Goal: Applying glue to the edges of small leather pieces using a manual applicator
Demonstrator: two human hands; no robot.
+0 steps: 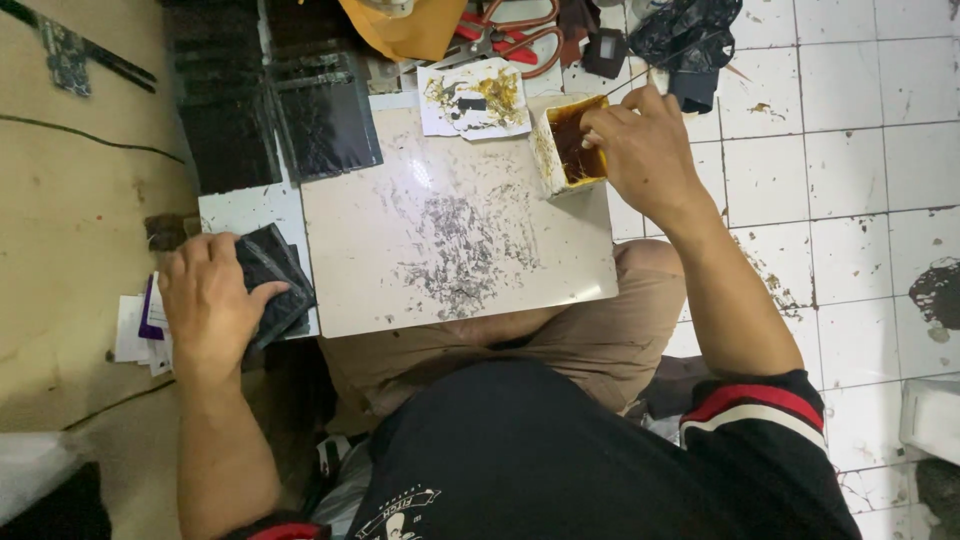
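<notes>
Resting under left hand: black wallet.

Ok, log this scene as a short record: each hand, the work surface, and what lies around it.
left hand: resting on a stack of black pieces at the board's left edge
right hand: over the small open box of brown glue, holding a thin stick
work surface: pale board on the lap, smeared with grey marks
behind board: red-handled scissors, glue-stained paper, dark sheets
floor: white tiles, stained
</notes>
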